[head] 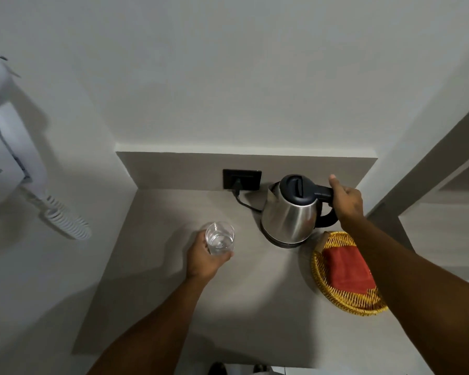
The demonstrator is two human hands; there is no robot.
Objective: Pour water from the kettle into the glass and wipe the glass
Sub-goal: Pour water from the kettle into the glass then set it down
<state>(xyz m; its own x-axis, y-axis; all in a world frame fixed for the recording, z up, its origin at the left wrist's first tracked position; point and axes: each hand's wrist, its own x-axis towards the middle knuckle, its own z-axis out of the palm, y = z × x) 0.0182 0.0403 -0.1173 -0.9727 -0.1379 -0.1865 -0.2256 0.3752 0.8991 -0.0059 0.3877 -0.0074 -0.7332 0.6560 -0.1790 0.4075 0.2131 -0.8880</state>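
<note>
Right hand (345, 201) wraps the steel kettle (290, 212) handle near the counter's (160, 307) back edge, left hand (205, 259) hugs the glass (219, 238); lift straight, pour slowly.

1. A beige counter (157, 299) fills a white-walled alcove, with a low backsplash (173, 169) of the same tone along its far edge
2. A black wall socket (251, 177) sits in the backsplash, a plug and cord in it
3. A white wall-mounted hair dryer (3, 147) with a coiled cord (65, 220) hangs on the left wall
4. Soft shadows lie across the counter
</note>
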